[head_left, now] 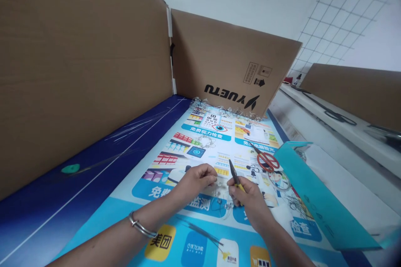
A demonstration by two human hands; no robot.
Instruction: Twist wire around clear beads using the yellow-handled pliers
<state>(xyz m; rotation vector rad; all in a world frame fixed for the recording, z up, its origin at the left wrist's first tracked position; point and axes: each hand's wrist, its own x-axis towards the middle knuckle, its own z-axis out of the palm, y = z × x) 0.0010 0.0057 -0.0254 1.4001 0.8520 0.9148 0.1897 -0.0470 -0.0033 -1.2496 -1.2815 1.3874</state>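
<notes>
My right hand (247, 202) is shut on yellow-handled pliers (237, 180), with their black tips pointing up and away from me. My left hand (196, 179) is close to the pliers, its fingertips pinched together. Whether they hold something small is hidden. Just below the fingertips lie clear plastic pieces (223, 200) with thin dark wire on the printed blue-and-white poster (200, 150). Red-handled scissors (266, 161) lie beyond my right hand. A metal bangle (141, 225) circles my left wrist.
Brown cardboard panels (228, 62) stand along the far and left sides of the poster. A heap of clear plastic scraps (225, 110) lies at their foot. A teal folder (322, 192) lies at the right, beside a white shelf (328, 125) with dark cables.
</notes>
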